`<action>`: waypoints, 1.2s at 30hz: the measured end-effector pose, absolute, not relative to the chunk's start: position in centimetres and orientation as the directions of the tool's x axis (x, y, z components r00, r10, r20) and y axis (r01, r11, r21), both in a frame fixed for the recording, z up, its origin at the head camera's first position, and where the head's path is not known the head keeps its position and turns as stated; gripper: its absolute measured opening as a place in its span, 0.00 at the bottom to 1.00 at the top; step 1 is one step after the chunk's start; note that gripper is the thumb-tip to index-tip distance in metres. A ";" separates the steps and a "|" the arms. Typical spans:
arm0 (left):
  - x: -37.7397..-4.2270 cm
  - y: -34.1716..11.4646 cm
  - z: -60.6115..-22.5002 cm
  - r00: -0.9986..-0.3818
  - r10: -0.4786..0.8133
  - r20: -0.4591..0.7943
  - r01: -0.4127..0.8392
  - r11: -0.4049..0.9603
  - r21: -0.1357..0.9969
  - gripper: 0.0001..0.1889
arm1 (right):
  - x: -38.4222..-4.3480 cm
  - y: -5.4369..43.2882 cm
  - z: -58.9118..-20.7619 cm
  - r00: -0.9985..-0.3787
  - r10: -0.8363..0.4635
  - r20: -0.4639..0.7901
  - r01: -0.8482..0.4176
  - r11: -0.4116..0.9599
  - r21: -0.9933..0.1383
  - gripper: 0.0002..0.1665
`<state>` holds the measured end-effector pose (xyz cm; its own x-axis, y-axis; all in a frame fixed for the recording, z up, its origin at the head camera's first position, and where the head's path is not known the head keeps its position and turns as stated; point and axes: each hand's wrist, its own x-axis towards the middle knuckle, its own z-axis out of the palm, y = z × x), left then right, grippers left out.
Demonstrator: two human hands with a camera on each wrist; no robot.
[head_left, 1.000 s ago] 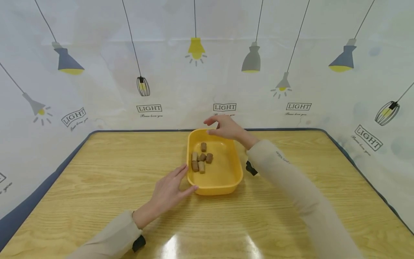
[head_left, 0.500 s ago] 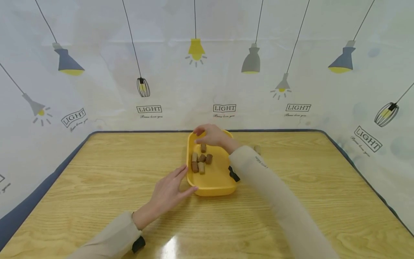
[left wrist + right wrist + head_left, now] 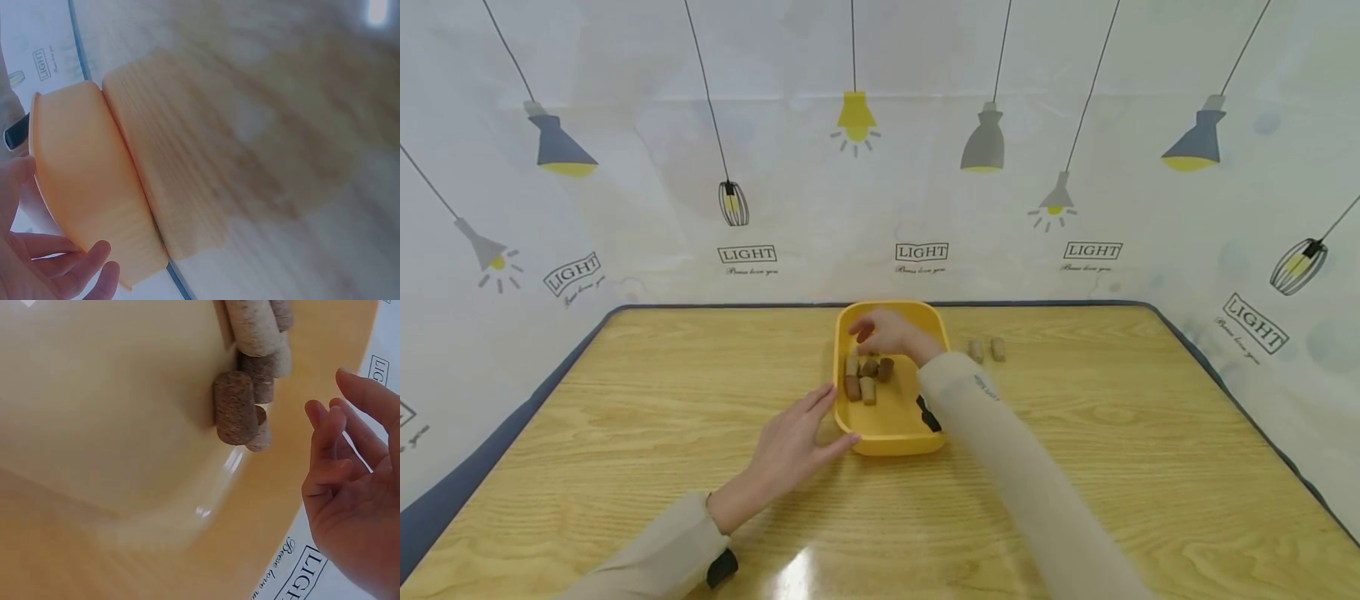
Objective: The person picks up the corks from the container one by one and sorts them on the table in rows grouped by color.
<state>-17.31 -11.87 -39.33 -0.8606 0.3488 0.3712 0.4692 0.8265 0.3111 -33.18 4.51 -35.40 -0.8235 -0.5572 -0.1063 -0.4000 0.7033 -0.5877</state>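
A yellow plastic basin [image 3: 901, 446] on the wooden table holds several wine corks, pale ones [image 3: 868, 391] and darker brown ones [image 3: 886, 371], clustered along its left side. My left hand [image 3: 786, 446] touches the basin's near-left rim with spread fingers; in the left wrist view the fingertips [image 3: 100, 253] lie against the outer wall. Inside the basin's far part hovers my right hand [image 3: 891, 332], thumb and fingers bent and apart. The right wrist view shows nothing between them, with a brown cork [image 3: 235, 408] a little away from the fingers. The hand hides the farthest cork from the head view.
Two pale corks, one [image 3: 976, 351] beside another [image 3: 997, 349], stand on the table [image 3: 1112, 417] right of the basin. A white cloth backdrop [image 3: 805, 183] printed with lamps rises behind the table's far edge. Black straps [image 3: 722, 568] sit at the wrists.
My right hand has moved from above the basin's far-right rim leftward and down into it, over the farthest cork. The two table corks have come into view. The left hand has stayed put.
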 end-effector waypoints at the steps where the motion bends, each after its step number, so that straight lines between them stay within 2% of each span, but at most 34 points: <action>1: -17.3 -11.9 -39.3 -0.862 0.349 0.368 0.468 0.827 0.312 0.38 | -33.2 4.4 -35.6 -0.824 -0.556 -0.110 -0.401 0.709 -0.580 0.20; 7: -17.4 -11.8 -39.2 -0.865 0.348 0.362 0.464 0.830 0.310 0.38 | -33.1 4.0 -36.3 -0.837 -0.520 -0.167 -0.361 0.756 -0.546 0.20; 21: -17.5 -11.8 -39.2 -0.864 0.350 0.362 0.464 0.832 0.305 0.37 | -32.9 3.9 -37.5 -0.817 -0.529 -0.231 -0.311 0.741 -0.595 0.21; 29: -17.4 -11.9 -39.3 -0.862 0.347 0.370 0.466 0.830 0.307 0.37 | -33.0 3.7 -38.0 -0.798 -0.550 -0.247 -0.341 0.749 -0.568 0.23; 36: -17.4 -11.9 -39.3 -0.865 0.345 0.364 0.462 0.832 0.308 0.37 | -33.0 3.5 -38.5 -0.794 -0.577 -0.191 -0.424 0.751 -0.506 0.24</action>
<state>-17.35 -11.89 -39.28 -0.8649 0.3451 0.3645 0.4617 0.8317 0.3084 -33.05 3.46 -38.55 -0.7940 -0.5770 -0.1915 -0.4239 0.7512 -0.5060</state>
